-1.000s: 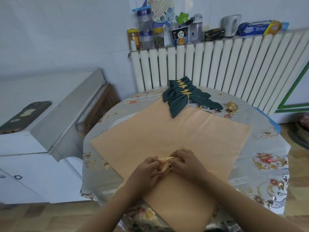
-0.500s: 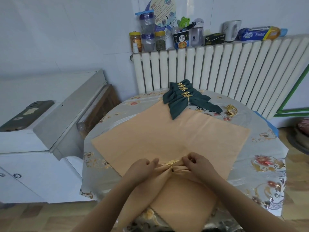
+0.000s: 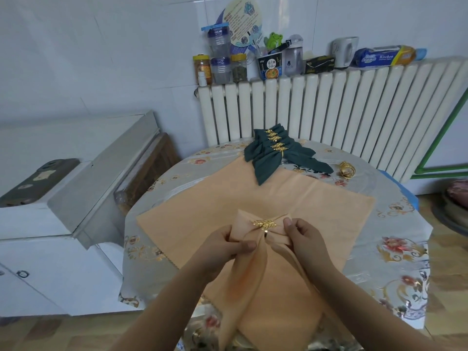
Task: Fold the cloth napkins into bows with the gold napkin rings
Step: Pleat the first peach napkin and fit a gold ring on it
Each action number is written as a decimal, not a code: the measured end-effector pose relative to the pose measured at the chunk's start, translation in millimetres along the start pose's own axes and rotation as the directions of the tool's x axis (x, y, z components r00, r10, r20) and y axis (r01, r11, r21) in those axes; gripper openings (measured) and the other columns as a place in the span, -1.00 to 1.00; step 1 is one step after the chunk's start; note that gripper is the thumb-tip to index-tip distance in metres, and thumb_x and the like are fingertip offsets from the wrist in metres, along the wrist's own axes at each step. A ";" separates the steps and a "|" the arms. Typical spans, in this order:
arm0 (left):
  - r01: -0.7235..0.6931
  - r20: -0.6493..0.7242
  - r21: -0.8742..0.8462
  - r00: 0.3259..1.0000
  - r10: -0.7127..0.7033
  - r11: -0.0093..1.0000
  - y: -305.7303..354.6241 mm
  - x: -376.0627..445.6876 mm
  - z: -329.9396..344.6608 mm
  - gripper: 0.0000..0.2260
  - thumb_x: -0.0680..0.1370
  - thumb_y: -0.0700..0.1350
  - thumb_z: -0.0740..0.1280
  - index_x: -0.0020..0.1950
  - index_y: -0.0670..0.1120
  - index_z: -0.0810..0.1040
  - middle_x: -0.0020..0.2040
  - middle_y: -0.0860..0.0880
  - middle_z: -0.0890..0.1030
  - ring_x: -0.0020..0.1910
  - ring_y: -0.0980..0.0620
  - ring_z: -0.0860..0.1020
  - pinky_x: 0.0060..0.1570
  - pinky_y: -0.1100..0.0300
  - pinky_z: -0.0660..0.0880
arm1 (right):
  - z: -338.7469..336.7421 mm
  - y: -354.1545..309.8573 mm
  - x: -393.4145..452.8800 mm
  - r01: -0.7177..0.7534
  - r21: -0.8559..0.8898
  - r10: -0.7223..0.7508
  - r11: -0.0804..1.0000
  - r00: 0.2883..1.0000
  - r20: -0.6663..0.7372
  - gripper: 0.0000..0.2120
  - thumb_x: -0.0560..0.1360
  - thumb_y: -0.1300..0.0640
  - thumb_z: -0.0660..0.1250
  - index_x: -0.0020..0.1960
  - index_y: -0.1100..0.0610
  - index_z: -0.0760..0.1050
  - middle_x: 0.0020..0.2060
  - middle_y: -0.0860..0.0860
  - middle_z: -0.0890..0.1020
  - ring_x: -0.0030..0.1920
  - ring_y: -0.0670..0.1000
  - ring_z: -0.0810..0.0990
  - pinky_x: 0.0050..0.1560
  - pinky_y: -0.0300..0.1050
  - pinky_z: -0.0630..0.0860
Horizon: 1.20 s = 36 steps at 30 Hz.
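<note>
Covering the surface [image 3: 395,252], the flat peach napkin [image 3: 202,214] is lying under your work, the finished green bows [image 3: 272,153] stacking at its far end near spare gold rings [image 3: 347,169]. You're now lifting the peach bow [image 3: 258,231], which was bunched low a second ago; the ring [image 3: 264,224] is seated, loops spreading, so it's nearly done. Your left hand [image 3: 222,245] is pinching the left loop, your right hand [image 3: 304,233] pinching the right one.

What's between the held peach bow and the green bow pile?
Head view: only flat peach napkins between the peach bow and green bows.
</note>
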<state>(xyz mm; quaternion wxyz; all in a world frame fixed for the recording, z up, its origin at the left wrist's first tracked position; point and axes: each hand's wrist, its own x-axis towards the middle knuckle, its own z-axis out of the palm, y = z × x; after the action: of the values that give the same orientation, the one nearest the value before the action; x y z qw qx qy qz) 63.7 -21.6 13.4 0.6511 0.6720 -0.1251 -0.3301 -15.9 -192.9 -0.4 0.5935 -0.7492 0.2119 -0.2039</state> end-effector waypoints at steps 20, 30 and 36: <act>-0.205 -0.207 0.286 0.940 0.269 0.936 9.5 1.5 26.9 -0.76 0.36 0.01 0.53 -0.05 -0.02 0.61 -0.14 0.05 0.68 -0.11 0.11 0.63 -0.10 0.21 0.54 | -1.9 -8.5 7.7 0.032 0.112 -0.037 0.993 0.999 0.038 -0.72 0.48 0.05 0.38 -0.29 0.24 0.57 -0.44 0.04 0.56 -0.42 -0.11 0.47 -0.43 -0.32 0.34; -0.117 -0.014 0.369 0.991 0.131 0.922 26.7 8.3 22.4 -0.70 0.26 -0.14 0.60 -0.05 -0.05 0.68 -0.16 0.00 0.66 -0.19 0.12 0.60 -0.16 0.26 0.53 | -3.5 -3.7 8.0 0.045 0.031 -0.047 0.999 0.996 0.074 -0.71 0.47 0.04 0.39 -0.38 0.13 0.57 -0.53 -0.02 0.53 -0.47 -0.14 0.44 -0.41 -0.21 0.32; -0.118 -0.107 0.343 0.981 0.164 0.932 20.8 13.0 25.8 -0.71 0.31 -0.01 0.56 0.00 0.04 0.64 -0.08 0.05 0.67 -0.13 0.17 0.61 -0.18 0.34 0.49 | -5.3 -6.7 11.7 -0.013 0.068 0.009 0.998 0.998 0.056 -0.70 0.47 0.07 0.39 -0.42 0.11 0.53 -0.58 -0.08 0.51 -0.53 -0.19 0.41 -0.48 -0.33 0.29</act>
<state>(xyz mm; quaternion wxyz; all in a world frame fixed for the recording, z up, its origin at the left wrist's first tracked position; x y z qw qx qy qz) 63.3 -52.4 31.3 0.5563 0.7827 -0.1834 -0.2104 -8.7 -202.4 7.9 0.6257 -0.7326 0.1921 -0.1867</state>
